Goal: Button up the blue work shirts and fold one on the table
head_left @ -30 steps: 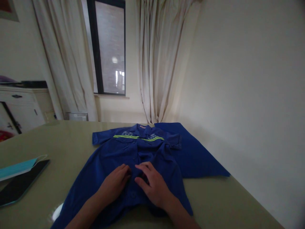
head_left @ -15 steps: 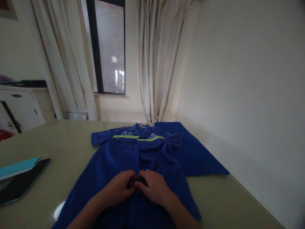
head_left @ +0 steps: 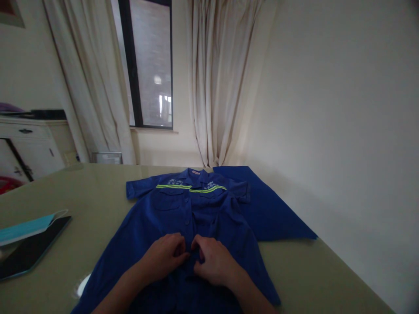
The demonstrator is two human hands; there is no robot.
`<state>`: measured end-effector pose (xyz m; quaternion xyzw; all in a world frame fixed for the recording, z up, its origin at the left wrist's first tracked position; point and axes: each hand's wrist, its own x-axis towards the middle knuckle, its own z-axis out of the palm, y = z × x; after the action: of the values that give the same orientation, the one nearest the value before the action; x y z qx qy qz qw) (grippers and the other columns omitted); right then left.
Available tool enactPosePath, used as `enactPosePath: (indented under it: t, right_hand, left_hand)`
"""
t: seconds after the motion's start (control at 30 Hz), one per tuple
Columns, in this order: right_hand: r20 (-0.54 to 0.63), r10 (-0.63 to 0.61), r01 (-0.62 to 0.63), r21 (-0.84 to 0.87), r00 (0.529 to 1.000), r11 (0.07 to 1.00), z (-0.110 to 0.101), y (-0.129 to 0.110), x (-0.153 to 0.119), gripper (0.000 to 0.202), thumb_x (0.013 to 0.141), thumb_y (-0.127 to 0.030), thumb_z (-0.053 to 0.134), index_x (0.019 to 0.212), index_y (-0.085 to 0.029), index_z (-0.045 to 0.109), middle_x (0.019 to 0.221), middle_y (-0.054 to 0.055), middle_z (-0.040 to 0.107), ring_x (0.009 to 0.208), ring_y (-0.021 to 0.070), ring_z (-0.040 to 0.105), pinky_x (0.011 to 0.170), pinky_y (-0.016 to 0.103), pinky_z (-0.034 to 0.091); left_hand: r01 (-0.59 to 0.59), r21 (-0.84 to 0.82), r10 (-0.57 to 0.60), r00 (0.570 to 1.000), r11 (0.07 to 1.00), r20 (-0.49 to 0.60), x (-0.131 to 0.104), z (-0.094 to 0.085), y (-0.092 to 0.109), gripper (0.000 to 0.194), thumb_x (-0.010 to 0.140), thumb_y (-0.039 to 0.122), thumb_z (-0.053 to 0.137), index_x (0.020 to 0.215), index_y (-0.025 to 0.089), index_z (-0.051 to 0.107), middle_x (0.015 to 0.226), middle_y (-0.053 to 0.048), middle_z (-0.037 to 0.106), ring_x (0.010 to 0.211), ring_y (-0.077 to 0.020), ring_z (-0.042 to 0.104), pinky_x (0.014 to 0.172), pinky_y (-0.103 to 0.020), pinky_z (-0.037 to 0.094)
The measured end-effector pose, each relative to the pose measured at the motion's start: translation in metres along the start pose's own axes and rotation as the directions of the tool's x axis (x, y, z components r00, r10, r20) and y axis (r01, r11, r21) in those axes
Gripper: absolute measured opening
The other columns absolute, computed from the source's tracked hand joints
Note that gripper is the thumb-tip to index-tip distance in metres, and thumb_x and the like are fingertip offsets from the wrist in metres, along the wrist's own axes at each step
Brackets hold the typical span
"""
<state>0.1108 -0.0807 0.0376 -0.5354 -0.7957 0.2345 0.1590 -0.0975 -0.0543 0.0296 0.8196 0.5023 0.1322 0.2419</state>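
Note:
A dark blue short-sleeved work shirt (head_left: 170, 201) lies face up, its collar at the far end. Yellow-green stripes and pale print cross its chest, and the front placket is partly unfastened. At the middle of the placket, my left hand (head_left: 163, 256) is closed on the cloth, thumb against curled fingers. Just to its right, a small gap away, my right hand (head_left: 216, 261) has its fingers curled on the other front edge, with a space showing between thumb and forefinger. The fingertips and any button between them are hidden.
Flat blue cloth (head_left: 278, 213) lies under the right sleeve, reaching the right edge of the table (head_left: 98, 209). On the left, a light blue face mask (head_left: 28, 229) rests on a dark flat object (head_left: 36, 250). A white round thing (head_left: 83, 284) shows beside the shirt's hem.
My hands have come apart: the right has shifted slightly right and its thumb has left the left hand's fingertips. The shirt lies nearly the same.

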Motion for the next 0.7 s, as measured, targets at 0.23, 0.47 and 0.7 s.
enactPosePath:
  t: [0.23, 0.47, 0.7]
  right_hand:
    - [-0.212, 0.125, -0.032, 0.395, 0.969, 0.918, -0.005, 0.006, 0.012, 0.044, 0.067, -0.016, 0.056, 0.109, -0.021, 0.069, 0.067, -0.005, 0.053, 0.058, 0.0123, 0.054, 0.057, 0.024, 0.037]
    - [-0.028, 0.21, -0.088, 0.848, 0.977, 0.522, 0.007, 0.004, 0.023, 0.048, 0.068, -0.037, 0.053, 0.11, -0.016, 0.061, 0.079, -0.004, 0.055, 0.042, 0.0093, 0.058, 0.037, 0.019, 0.033]
    - [-0.052, 0.105, -0.02, 0.806, 0.993, 0.592, 0.014, 0.006, 0.021, 0.036, 0.071, -0.032, 0.061, 0.104, -0.018, 0.063, 0.09, -0.001, 0.063, 0.045, 0.0078, 0.06, 0.039, 0.018, 0.036]
  left_hand:
    - [-0.065, -0.083, 0.063, 0.997, 0.994, -0.034, 0.001, -0.001, -0.002, 0.01, 0.079, 0.026, 0.064, 0.087, 0.022, 0.064, 0.087, 0.0, 0.065, 0.082, -0.0176, 0.059, 0.071, -0.026, 0.039]
    - [-0.185, -0.234, 0.147, 0.974, 0.954, -0.172, 0.004, 0.005, 0.008, 0.005, 0.086, 0.019, 0.056, 0.082, 0.021, 0.059, 0.08, 0.001, 0.063, 0.073, -0.0148, 0.057, 0.067, -0.025, 0.041]
    - [-0.226, -0.271, 0.156, 0.953, 0.936, -0.259, 0.004, 0.012, 0.009, 0.02, 0.09, 0.016, 0.051, 0.101, 0.024, 0.066, 0.095, -0.002, 0.07, 0.087, -0.0175, 0.065, 0.081, -0.027, 0.047]
